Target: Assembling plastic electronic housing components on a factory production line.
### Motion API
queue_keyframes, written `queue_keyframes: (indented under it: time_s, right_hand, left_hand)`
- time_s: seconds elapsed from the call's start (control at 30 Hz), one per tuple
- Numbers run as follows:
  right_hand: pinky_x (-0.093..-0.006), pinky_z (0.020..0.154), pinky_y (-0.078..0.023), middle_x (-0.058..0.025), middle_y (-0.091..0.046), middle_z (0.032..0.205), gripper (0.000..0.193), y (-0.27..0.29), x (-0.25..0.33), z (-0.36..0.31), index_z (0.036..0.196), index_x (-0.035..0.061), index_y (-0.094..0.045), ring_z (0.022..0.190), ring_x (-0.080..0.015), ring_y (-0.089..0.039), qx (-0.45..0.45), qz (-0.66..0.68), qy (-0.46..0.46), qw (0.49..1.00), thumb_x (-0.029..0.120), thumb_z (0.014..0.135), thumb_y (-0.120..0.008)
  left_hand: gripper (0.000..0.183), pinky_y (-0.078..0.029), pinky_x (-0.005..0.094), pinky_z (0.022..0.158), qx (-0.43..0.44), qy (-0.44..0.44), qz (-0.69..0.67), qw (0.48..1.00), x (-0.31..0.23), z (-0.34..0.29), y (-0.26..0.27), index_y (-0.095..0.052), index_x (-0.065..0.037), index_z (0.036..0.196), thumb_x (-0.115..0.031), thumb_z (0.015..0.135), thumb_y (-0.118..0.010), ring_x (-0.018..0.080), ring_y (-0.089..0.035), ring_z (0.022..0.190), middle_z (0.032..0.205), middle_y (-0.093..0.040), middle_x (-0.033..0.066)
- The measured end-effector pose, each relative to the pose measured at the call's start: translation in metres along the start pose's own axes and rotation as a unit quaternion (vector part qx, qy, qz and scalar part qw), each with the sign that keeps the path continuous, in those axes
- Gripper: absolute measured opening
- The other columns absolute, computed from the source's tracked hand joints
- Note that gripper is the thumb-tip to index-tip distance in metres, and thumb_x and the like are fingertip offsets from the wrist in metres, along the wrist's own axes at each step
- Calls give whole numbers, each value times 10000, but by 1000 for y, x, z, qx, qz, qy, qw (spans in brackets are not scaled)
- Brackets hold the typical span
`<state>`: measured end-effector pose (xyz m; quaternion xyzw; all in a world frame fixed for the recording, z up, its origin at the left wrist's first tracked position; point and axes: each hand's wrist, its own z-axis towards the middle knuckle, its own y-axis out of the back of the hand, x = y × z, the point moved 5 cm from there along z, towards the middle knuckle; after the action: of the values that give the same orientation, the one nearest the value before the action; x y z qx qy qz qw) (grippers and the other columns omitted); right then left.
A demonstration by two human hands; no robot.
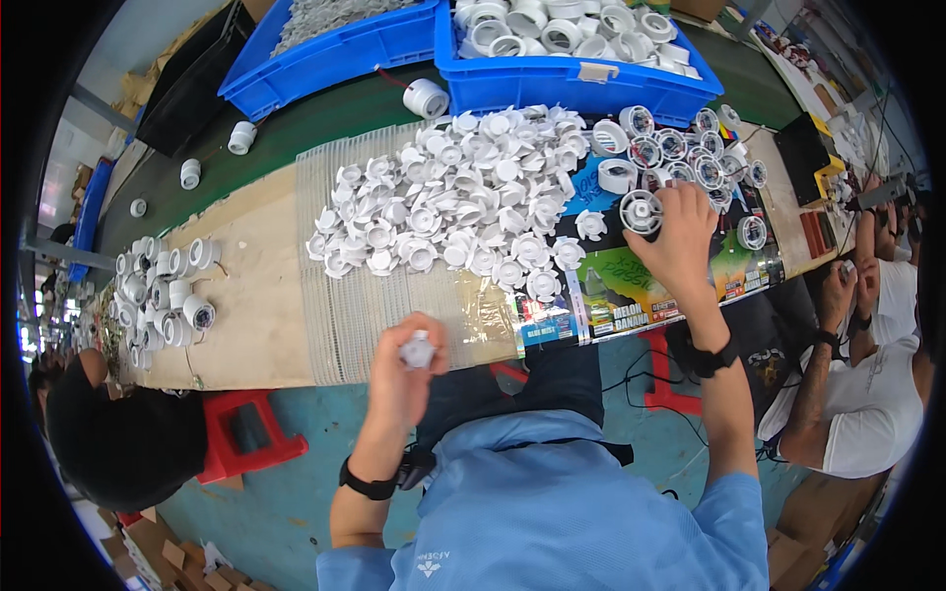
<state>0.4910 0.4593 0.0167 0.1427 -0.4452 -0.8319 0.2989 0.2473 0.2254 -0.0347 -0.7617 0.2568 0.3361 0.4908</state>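
Observation:
My left hand [399, 369] is held in front of the table's near edge, its fingers closed round a small white finned plastic cap [418, 350]. Over the right part of the table, my right hand [680, 236] has its thumb and fingers on a white ring-shaped housing [641, 211] with a spoked inside. Beyond that hand stands a cluster of similar round white housings [673, 145], some showing wires or circuit parts inside. A large heap of loose finned caps [463, 192] covers the middle of the table.
Two blue bins [581, 89] [330, 54] of white parts stand at the back on a green belt [281, 148]. Wired white cylinders [163, 295] cluster at the left. A red stool [246, 433] and a person in black are at lower left; people in white [867, 394] sit at right.

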Motion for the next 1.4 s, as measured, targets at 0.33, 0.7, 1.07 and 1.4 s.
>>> queue_keyframes:
  time_s: [0.33, 0.7, 1.07, 1.4]
  right_hand:
    - [-434, 813, -467, -164, -556, 1064, 541, 55, 77, -15, 1091, 8, -536, 1016, -365, -546, 76, 217, 47, 972, 17, 585, -728]
    - [-421, 849, -492, -210, -565, 1140, 684, 57, 136, -57, 1244, -19, -483, 1029, -376, -572, 201, 486, 86, 846, 185, 681, -813]
    - [-439, 835, -489, -242, -561, 1136, 729, 56, 137, -60, 1303, -41, -428, 996, -399, -582, 229, 498, 77, 833, 265, 743, -782]
    - [-421, 830, -526, -268, -546, 1155, 686, 74, 152, -57, 1204, -123, -461, 1016, -394, -600, 172, 367, 215, 888, 229, 715, -788]
  left_hand:
    - [234, -477, 302, 709, 123, 186, -237, 946, 53, 22, -61, -523, -41, 845, -245, 935, -453, 193, -561, 759, 840, -582, 80]
    - [460, -381, 403, 1050, 26, 131, -90, 987, 30, 8, -84, -444, 51, 1320, -196, 940, -359, 273, -475, 1255, 1349, -494, 193]
    - [449, -371, 383, 1062, 35, 116, -41, 992, 26, 0, -87, -449, 64, 1319, -177, 960, -328, 270, -455, 1277, 1358, -485, 191]
    - [479, -344, 373, 1081, 26, 110, -25, 993, 30, -13, -91, -397, -21, 1376, -286, 996, -277, 276, -427, 1298, 1402, -440, 150]
